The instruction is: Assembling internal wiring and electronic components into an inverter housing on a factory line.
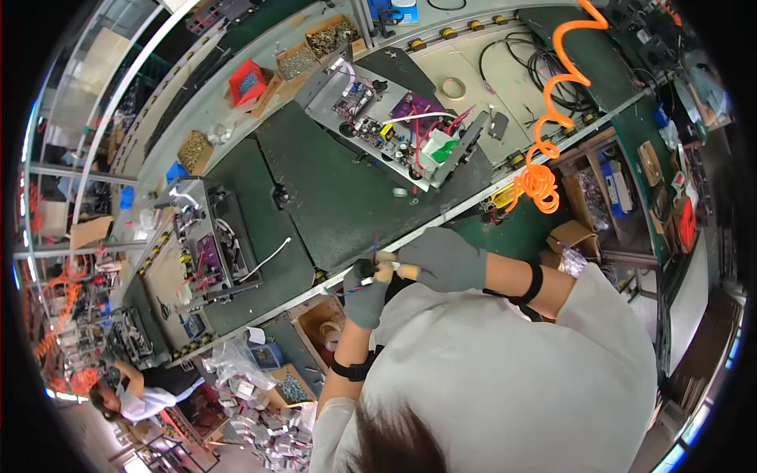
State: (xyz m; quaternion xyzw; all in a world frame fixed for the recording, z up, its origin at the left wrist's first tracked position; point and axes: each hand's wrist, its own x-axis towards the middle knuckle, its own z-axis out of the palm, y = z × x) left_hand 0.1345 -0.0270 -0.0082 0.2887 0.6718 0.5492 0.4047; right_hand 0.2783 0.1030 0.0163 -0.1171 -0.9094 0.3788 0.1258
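Both my hands wear grey gloves with bare fingertips and meet at the near edge of the workbench. My left hand (364, 299) is closed around a few thin coloured wires (344, 291), red and blue among them. Against it, my right hand (443, 260) is closed in a pinch, and what lies between its fingertips is too small to make out. Beyond them on the dark green mat sits an open metal chassis (377, 126) with circuit boards, a purple part and red and white wires. A small white roll (400, 192) lies beside this chassis.
A second open chassis (217, 232) stands at the left, a loose white cable by it. Cardboard boxes of screws (331, 38) and a red bin (247, 83) line the back. An orange coiled hose (539, 185) hangs at the right. Another person (142, 398) works at far left.
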